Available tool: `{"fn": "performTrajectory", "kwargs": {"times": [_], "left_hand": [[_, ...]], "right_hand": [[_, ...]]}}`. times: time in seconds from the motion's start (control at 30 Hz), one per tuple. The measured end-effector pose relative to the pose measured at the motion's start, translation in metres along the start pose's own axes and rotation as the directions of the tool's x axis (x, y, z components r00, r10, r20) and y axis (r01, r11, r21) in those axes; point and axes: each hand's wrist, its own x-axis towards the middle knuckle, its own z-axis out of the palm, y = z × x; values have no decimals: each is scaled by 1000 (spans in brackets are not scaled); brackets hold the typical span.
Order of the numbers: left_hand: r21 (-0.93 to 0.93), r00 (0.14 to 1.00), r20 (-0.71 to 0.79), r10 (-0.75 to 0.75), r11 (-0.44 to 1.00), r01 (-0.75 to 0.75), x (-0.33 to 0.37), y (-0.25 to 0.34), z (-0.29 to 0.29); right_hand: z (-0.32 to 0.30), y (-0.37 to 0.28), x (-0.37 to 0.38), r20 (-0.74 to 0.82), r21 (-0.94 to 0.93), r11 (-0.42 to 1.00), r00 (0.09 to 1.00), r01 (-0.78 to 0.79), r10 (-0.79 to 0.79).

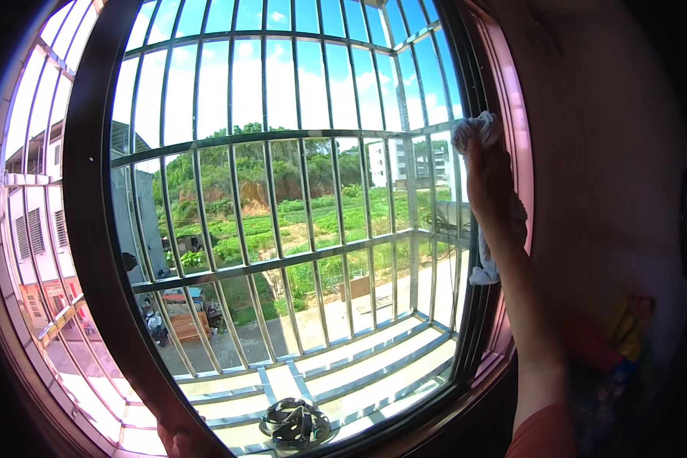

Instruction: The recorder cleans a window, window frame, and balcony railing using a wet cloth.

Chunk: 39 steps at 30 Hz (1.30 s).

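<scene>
My right hand (490, 179) is raised at the right side of the window, its fingers closed on a pale, crumpled cloth (477, 131). The cloth is bunched up above the fingers, and its lower end hangs beside my wrist. It presses against the dark right-hand edge of the window sash (473, 328), next to the glass. Low on the left, a small part of my left hand (177, 441) rests at the sash's dark left upright (103, 252). Shadow and the picture's edge hide most of its fingers.
Outside the glass stands a metal bar cage (244, 269) with a slatted bottom. A dark, rounded object with pale patches (296, 422) lies on the slats. A pinkish frame (520, 153) runs along the right, beside a shadowed wall (603, 191). Blurred colourful items (626, 336) are at lower right.
</scene>
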Motion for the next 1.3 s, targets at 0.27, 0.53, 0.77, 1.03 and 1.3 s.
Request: {"fn": "performTrajectory", "kwargs": {"times": [0.27,0.53,0.77,1.03,1.3], "left_hand": [[98,991,-58,-117,988,123,0,34,8],[-84,993,36,-109,990,111,9,49,-4],[-181,988,151,-35,982,63,16,42,12],[-155,997,83,-7,988,20,23,60,18],[-220,1000,15,-25,975,28,8,24,10]], "right_hand": [[99,-258,-51,61,272,839,862,471,-504],[111,-244,-77,353,429,765,690,480,-632],[127,-221,115,24,-349,712,765,610,-643],[96,-284,-91,538,446,719,481,534,-692],[57,-110,69,26,-590,732,915,340,-403]]}}
